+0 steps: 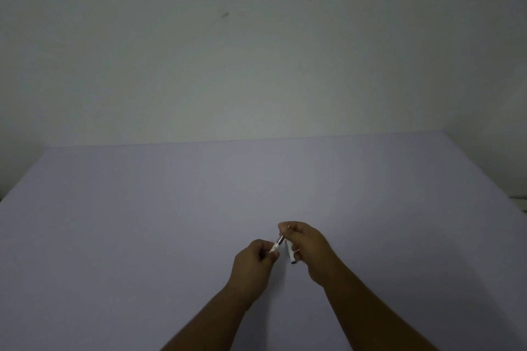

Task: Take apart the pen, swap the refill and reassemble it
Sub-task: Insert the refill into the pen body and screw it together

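Observation:
Both hands meet over the lavender table [142,222], slightly right of centre. My left hand [256,268] pinches a small white pen piece [275,248] between thumb and fingers. My right hand [308,248] holds a thin refill [282,240] whose dark end points down-left into that white piece. A white pen barrel [291,255] with a dark end is tucked under the right palm, pointing toward me. Fingers hide much of each part.
A plain pale wall [256,51] rises behind the table's far edge. The table's right edge [510,194] runs diagonally at far right, with something pale just beyond it.

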